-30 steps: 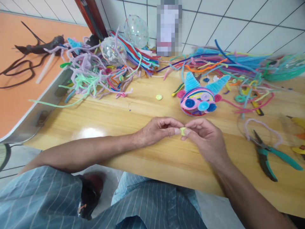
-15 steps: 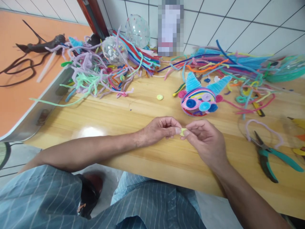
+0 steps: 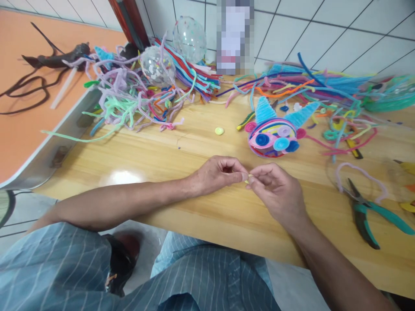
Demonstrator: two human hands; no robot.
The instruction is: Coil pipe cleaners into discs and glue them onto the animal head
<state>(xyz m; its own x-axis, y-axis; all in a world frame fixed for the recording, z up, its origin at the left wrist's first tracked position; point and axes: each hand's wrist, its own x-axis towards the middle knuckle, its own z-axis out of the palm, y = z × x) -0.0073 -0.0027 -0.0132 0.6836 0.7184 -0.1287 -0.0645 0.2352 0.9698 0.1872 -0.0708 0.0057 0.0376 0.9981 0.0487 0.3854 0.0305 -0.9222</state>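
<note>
Over the front part of the wooden table, my left hand [image 3: 223, 173] and my right hand [image 3: 275, 186] meet at the fingertips. Both are closed in a pinch on a small yellow pipe-cleaner coil [image 3: 248, 178], mostly covered by the fingers. A second yellow coil [image 3: 219, 130] lies flat on the table beyond my left hand. Just past my right hand stands a colourful pipe-cleaner animal head [image 3: 274, 137] with two blue pointed ears, a dark blue eye and spiral discs.
Teal-handled pliers [image 3: 363, 211] lie at the right beside a lilac pipe-cleaner loop [image 3: 359, 166]. Tangled pipe cleaners [image 3: 119, 95] fill the back left, with two clear balls [image 3: 189, 39] near them. A bundle of pipe cleaners [image 3: 324, 80] runs along the tiled wall. A glue gun [image 3: 61, 58] rests on the orange surface.
Less of the yellow coil shows between my fingertips, and it looks turned more edge-on. My right hand has shifted slightly left. The camera view has moved a little.
</note>
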